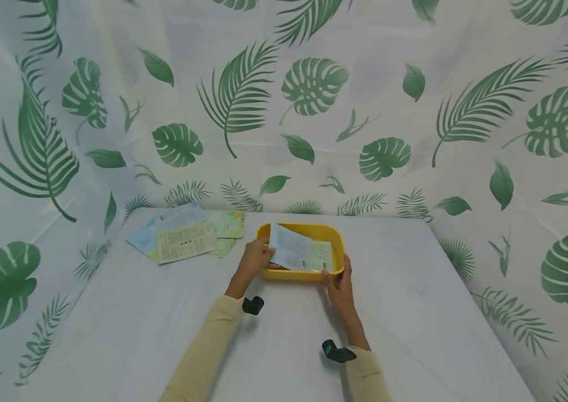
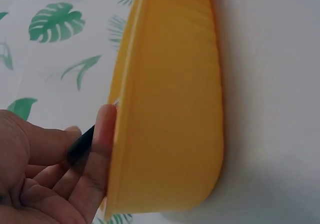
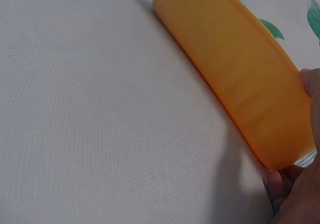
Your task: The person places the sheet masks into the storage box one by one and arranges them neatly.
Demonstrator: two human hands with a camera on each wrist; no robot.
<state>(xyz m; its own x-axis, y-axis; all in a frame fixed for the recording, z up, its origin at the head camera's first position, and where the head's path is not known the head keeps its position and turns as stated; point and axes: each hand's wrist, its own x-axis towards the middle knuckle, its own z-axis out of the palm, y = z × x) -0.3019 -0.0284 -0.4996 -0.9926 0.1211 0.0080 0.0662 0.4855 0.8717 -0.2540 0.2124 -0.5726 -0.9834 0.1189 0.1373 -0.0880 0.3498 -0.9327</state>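
Far left on the desk [image 1: 128, 329] — a flat top under a white, finely woven cloth — lies a fan of leaflets [image 1: 186, 234], thin printed sheets in pale blue, cream and green, overlapping near the back edge. Behind and to both sides hangs a pale curtain [image 1: 314, 100] printed with green palm and monstera leaves.

Just right of the leaflets, the left hand [image 1: 255, 259] pinches a white printed paper [image 1: 290, 247] at its lower corner; the sheet stands tilted, its lower edge down inside the tray [image 1: 309, 229]. The tray is smooth yellow plastic, oblong with rounded corners and a faintly ribbed outer wall, sitting on the desk at centre. A second paper [image 1: 320, 255] lies flat in it — partly covered by the tilted one.

The right hand [image 1: 339, 286] grips the tray's near right corner, thumb over the rim. Both arms wear cream sleeves [image 1: 203, 357], each with a small black wrist device [image 1: 253, 305].
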